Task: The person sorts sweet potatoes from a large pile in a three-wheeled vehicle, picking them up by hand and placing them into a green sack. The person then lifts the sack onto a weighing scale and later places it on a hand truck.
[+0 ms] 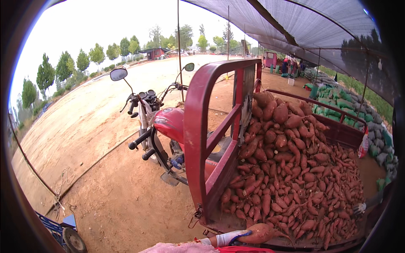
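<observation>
Gripping a bulky sweet potato, the left hand likely needed full-palm support. Right hand wasn't visible

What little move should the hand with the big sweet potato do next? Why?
Maybe steady the far end of the big sweet potato: the gloved hand at the lower edge holds it near one end, and the rest sticks out.
</observation>
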The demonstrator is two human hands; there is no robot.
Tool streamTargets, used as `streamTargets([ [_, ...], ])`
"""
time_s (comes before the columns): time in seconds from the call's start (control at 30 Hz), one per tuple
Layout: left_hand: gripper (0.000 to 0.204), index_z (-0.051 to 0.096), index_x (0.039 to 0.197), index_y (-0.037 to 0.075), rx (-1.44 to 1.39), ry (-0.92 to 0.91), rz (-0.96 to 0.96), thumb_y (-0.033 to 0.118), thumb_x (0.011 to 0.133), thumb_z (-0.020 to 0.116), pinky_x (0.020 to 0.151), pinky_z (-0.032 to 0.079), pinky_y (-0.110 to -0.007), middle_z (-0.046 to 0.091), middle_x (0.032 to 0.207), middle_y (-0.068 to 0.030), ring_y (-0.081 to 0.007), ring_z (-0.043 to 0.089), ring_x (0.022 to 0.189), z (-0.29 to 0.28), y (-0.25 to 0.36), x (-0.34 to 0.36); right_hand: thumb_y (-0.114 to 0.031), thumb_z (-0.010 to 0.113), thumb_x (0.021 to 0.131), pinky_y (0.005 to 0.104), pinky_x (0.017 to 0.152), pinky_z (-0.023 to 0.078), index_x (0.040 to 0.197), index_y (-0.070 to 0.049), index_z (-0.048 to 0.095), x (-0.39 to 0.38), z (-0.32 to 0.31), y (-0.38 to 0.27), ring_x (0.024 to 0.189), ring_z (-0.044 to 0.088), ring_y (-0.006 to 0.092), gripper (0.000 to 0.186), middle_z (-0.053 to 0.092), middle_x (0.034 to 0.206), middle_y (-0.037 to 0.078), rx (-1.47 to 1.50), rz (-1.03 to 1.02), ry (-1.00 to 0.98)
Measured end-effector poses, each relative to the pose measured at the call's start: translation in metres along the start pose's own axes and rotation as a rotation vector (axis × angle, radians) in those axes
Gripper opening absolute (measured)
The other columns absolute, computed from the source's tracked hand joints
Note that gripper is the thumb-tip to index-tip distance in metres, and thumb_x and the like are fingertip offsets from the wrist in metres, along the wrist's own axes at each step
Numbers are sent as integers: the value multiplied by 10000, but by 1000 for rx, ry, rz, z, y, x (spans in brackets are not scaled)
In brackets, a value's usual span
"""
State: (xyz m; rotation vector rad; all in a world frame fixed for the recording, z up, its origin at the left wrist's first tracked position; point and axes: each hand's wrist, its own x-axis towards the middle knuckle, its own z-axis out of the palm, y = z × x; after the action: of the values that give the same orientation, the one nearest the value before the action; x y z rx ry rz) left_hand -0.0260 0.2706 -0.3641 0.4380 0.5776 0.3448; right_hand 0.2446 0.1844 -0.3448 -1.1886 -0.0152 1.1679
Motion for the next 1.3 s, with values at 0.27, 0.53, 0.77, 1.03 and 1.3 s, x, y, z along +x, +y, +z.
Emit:
streamTargets([
  [0.27,388,628,1055,177,139,46,-2,546,944,590,405,306,-195,532,633,93,-43,444,461,17,23,-60,-418,652,917,310,708,530,1096,-97,637,-37,-35,26,739,613,207,368,660,898,72,108,-35,133],
  [0.53,399,647,1004,146,69,153,-192,535,924,612,458,387,-222,612,719,3,-98,519,542,-1,19,-33,-506,638,923,308,666,525,1054,-146,650,-163,-162,120,680,594,214,383,650,846,60,536,-147,411],
  [0.77,606,607,1061,71,236,-5,-304,649,882,582,493,320,-266,518,630,-16,-128,423,516,-10,10,-15,-545,639,906,320,516,437,1004,-130,578,-226,-193,127,494,525,189,431,593,652,61,466,-264,641],
  [1.03,543,551,1176,64,583,-186,-279,477,854,696,495,381,-234,601,836,-40,-105,488,569,53,13,26,-662,547,899,457,884,519,1412,-40,397,-203,-187,52,1029,623,293,820,580,1287,172,659,-337,554],
  [1.3,763,275,1540,83,852,-763,-406,330,926,656,684,465,-228,611,1048,-37,-78,541,757,155,-18,22,-465,526,967,440,1079,425,1374,-80,501,-142,-134,95,1231,537,254,561,565,1351,122,-229,-788,205],
])
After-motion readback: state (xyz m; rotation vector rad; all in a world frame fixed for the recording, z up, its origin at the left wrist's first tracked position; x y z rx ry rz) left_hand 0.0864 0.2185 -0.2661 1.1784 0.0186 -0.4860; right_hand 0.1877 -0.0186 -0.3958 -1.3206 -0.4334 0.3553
